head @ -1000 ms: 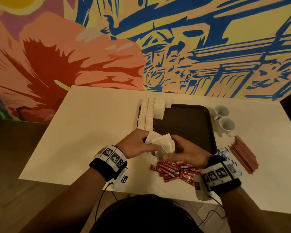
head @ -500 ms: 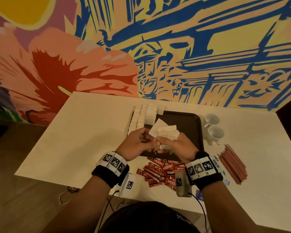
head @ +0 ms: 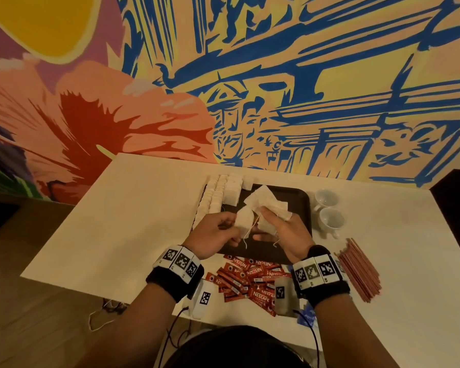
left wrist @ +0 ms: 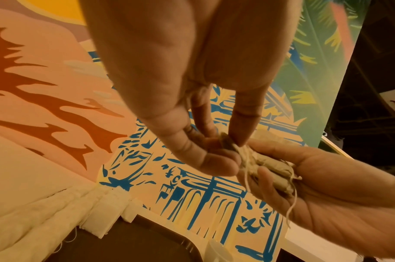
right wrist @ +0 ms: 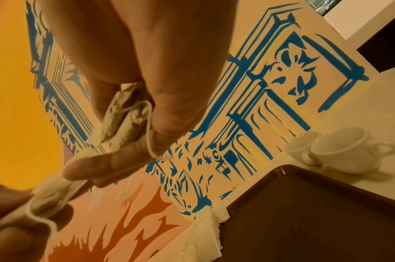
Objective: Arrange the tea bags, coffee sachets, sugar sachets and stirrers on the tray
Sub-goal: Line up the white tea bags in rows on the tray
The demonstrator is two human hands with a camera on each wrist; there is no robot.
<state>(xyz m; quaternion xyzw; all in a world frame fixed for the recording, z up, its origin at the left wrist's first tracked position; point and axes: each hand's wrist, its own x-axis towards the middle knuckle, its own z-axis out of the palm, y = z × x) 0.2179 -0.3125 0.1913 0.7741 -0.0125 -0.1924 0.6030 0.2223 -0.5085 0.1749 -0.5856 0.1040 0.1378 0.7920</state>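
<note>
Both hands now lifting further over the tray (head: pixel 300 205), left hand (head: pixel 218 235) pinching one tea bag (head: pixel 243 221) free of the bunch (head: pixel 270 208) that right hand (head: pixel 284 232) is clutching; tea-bag rows (head: pixel 218 195) partly laid, coffee sachets (head: pixel 250 280) and stirrers (head: pixel 359 269) waiting off-tray.

Black wristbands (head: pixel 174 284) carry white checkered marker blocks (head: pixel 180 261) and cables (head: pixel 170 333).

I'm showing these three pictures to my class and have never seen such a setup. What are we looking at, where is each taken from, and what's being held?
A person wears three cameras: one on the head, one on each wrist. The head view looks down on a white table with a dark tray, rows of tea bags, red coffee sachets, stirrers and two cups. The left hand pinches one tea bag; the right hand holds a bunch of tea bags. The wrist views show those fingers close up.
</note>
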